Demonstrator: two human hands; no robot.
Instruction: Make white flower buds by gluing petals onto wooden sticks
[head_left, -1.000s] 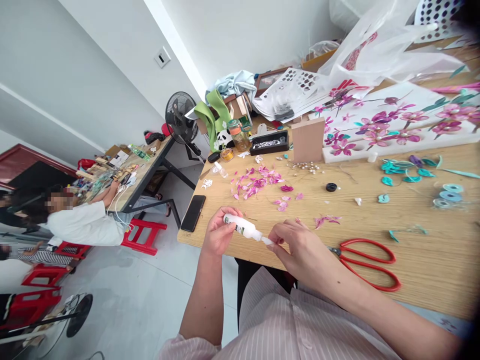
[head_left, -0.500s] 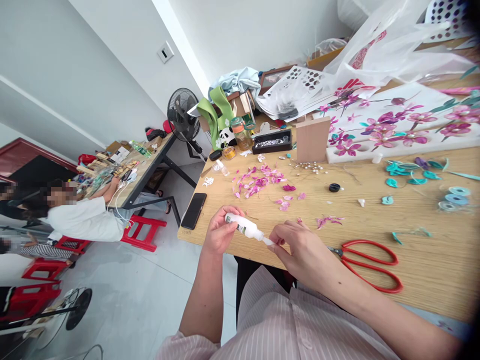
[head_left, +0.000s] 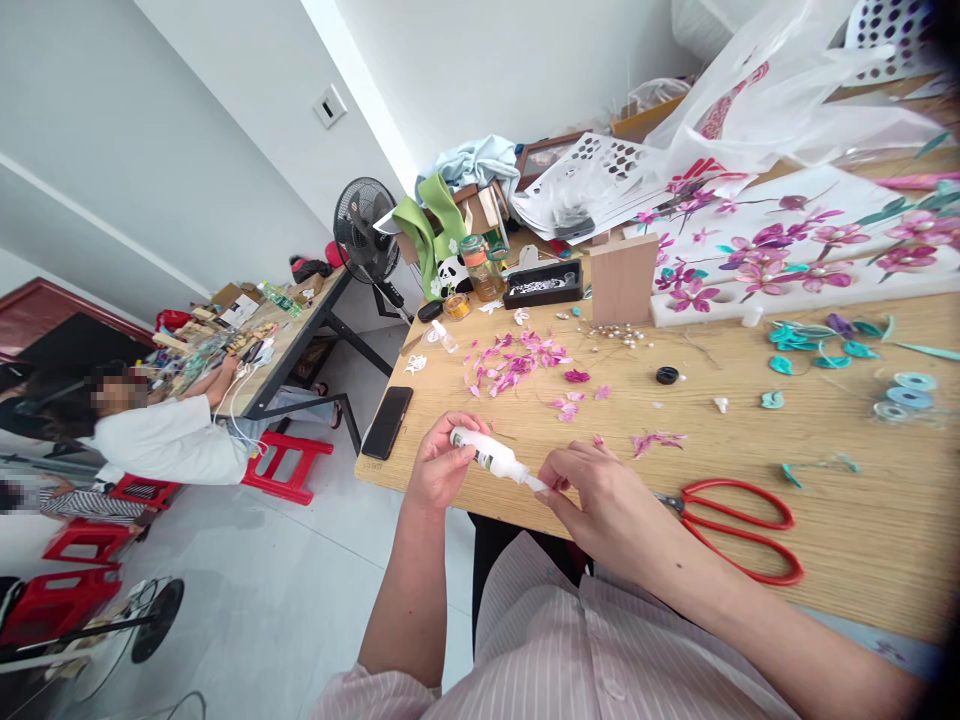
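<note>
My left hand point(head_left: 441, 468) grips the body of a small white glue bottle point(head_left: 491, 456) held over the near edge of the wooden table point(head_left: 862, 520). My right hand point(head_left: 600, 495) pinches at the bottle's nozzle tip; whether it also holds a small piece there is hidden by the fingers. Loose pink petals point(head_left: 517, 362) lie scattered on the table beyond the hands, and a few more pink petals point(head_left: 652, 440) lie close to my right hand.
Red scissors point(head_left: 739, 520) lie right of my right hand. A black phone point(head_left: 387, 422) sits at the table's left corner. Farther back are a wooden block point(head_left: 619, 277), a black tray point(head_left: 541, 284), teal pieces point(head_left: 814, 340), a flower board point(head_left: 787, 250). A person sits at another table point(head_left: 277, 340), left.
The hands and bottle stay nearly still. The view has shifted only slightly.
</note>
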